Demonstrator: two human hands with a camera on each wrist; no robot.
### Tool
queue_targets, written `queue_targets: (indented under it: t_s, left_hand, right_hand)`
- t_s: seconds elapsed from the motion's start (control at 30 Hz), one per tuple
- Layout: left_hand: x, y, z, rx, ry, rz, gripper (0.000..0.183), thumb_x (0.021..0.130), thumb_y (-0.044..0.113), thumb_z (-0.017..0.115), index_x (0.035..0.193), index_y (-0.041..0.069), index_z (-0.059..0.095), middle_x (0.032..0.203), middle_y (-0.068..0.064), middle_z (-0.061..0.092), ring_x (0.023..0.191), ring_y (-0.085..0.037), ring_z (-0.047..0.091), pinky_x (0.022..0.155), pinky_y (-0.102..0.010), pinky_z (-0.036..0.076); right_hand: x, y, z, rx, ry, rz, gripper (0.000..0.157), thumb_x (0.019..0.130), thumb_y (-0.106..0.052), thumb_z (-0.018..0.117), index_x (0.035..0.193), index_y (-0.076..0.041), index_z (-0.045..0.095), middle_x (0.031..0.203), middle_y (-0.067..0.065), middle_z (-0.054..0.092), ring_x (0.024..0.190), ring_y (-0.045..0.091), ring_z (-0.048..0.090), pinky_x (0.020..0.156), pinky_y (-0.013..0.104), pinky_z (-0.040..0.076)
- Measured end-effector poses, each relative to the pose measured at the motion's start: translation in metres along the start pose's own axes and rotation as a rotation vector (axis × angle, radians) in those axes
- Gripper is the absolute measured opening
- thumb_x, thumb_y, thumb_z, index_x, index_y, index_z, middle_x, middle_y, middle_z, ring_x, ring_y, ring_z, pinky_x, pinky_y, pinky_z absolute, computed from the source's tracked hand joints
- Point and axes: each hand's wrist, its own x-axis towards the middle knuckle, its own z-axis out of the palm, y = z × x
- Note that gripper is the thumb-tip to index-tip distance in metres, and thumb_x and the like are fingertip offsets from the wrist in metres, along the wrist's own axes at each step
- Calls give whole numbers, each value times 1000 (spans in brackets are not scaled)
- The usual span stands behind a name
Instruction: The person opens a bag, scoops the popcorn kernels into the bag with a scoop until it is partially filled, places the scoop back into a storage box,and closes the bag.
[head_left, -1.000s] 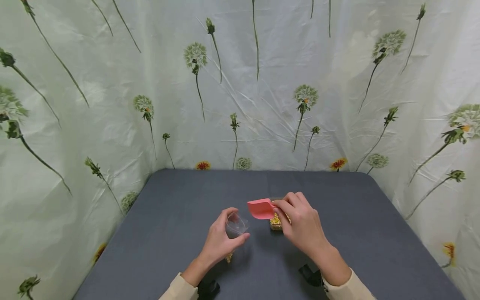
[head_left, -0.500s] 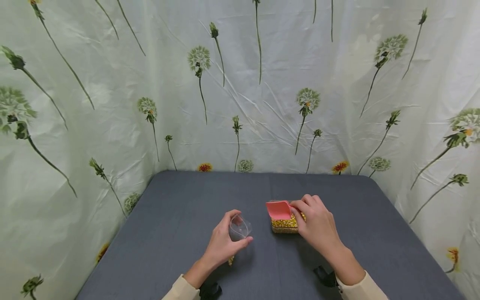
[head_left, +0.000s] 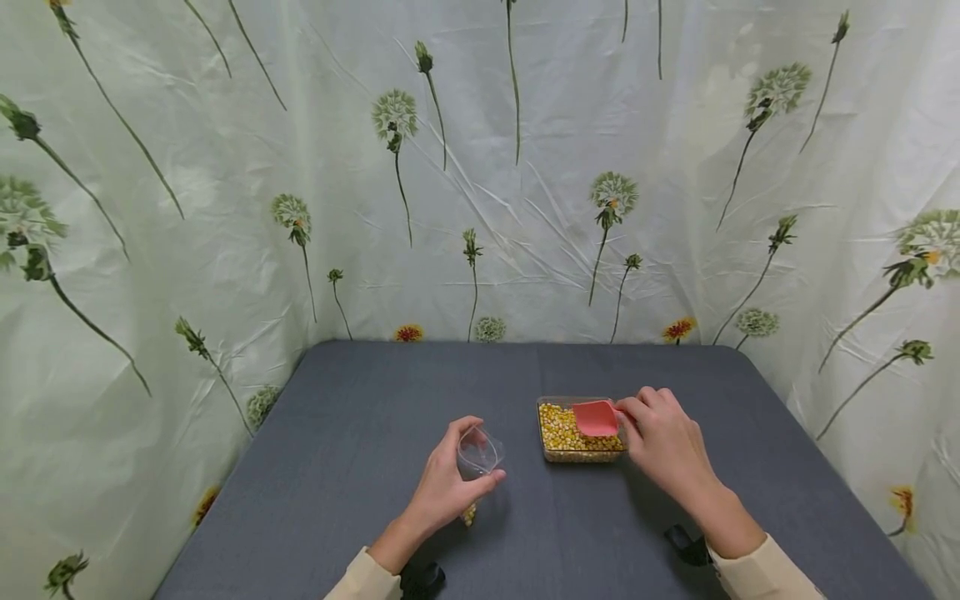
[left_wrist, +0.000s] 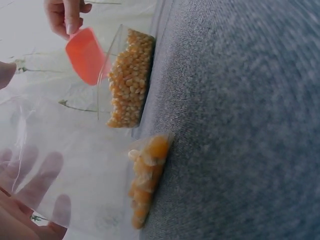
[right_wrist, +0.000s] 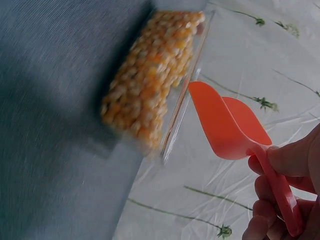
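Between the thumb and curled fingers of my left hand [head_left: 442,483] is a clear plastic bag [head_left: 480,452], its mouth spread wide. Corn kernels [left_wrist: 147,177] lie in the bottom of this bag, which stands at the table surface in the left wrist view. My right hand [head_left: 671,450] grips the handle of a pink scoop [head_left: 597,418]. The scoop hovers over the right part of a clear rectangular container [head_left: 542,442] full of yellow corn kernels [head_left: 558,427]. In the right wrist view, no kernels show in the visible part of the scoop.
A dark grey cloth-covered table [head_left: 390,400] lies under everything. White curtains [head_left: 525,208] printed with dandelions hang behind it and at both sides. The container stands beyond the bag, to its right. Black straps [head_left: 686,546] sit at the wrists.
My right hand has carried the scoop rightward, from between the bag and the container to above the container, uncovering more of it. My left hand and the bag have stayed nearly still.
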Motion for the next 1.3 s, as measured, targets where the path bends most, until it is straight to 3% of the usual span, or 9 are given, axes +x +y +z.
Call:
queue_targets:
  t_s: [0.13, 0.33, 0.53, 0.7, 0.83, 1.0, 1.17, 1.3]
  left_hand:
    - [1, -1, 0, -28, -11, 13, 76, 80, 42, 86, 141, 23, 45, 114, -7, 63, 116, -15, 57, 96, -57, 44]
    - [0, -1, 0, -53, -27, 13, 75, 80, 43, 85, 141, 34, 41, 114, 7, 59, 119, -14, 56, 99, -55, 44]
    - [-1, 0, -1, -58, -23, 13, 76, 80, 42, 86, 141, 32, 42, 113, 9, 59, 120, -15, 56, 99, -55, 44]
    - [0, 0, 0, -73, -30, 13, 76, 80, 39, 86, 141, 32, 41, 114, 6, 59, 120, -15, 57, 99, -55, 43]
    - [-1, 0, 1, -69, -28, 15, 77, 79, 33, 88, 141, 32, 41, 113, 3, 60, 119, -14, 57, 99, -53, 44]
    - [-1, 1, 2, -62, -38, 4, 80, 78, 27, 89, 142, 32, 40, 115, -2, 61, 117, -15, 56, 98, -56, 43]
    - [-1, 2, 2, -69, -52, -16, 80, 78, 22, 89, 143, 26, 41, 118, -11, 61, 117, -17, 56, 97, -60, 42]
    - [-1, 0, 1, -76, -49, -19, 79, 79, 25, 88, 143, 27, 41, 118, -8, 62, 116, -16, 56, 95, -61, 42]
  right_hand:
    - [0, 8, -2, -28, 14, -28, 14, 80, -5, 82, 91, -10, 75, 79, -1, 53, 70, 18, 42, 47, 29, 36]
    - [0, 18, -3, -91, 33, -101, 19, 75, 0, 82, 90, -7, 73, 78, 3, 52, 71, 22, 43, 44, 30, 36]
    - [1, 20, 3, -157, 12, -166, 22, 72, 7, 77, 89, -5, 69, 79, 6, 49, 72, 26, 44, 42, 32, 37]
    - [0, 19, 11, -165, -20, -178, 20, 74, 10, 72, 86, -5, 65, 77, 7, 45, 70, 25, 41, 42, 29, 31]
    - [-2, 16, 17, -76, -82, -75, 12, 82, 2, 76, 85, -7, 69, 75, 1, 46, 67, 20, 38, 48, 28, 31]
    - [-2, 19, 21, 90, -232, 165, 1, 90, -7, 74, 90, -6, 73, 78, 0, 56, 68, 18, 45, 59, 35, 39]
    - [-2, 26, 22, 271, -341, 373, 8, 96, -10, 67, 98, -5, 74, 78, 2, 60, 63, 18, 48, 55, 35, 39]
    - [-3, 29, 22, 367, -369, 479, 12, 99, -14, 64, 101, -6, 73, 81, 4, 63, 65, 19, 50, 55, 35, 40]
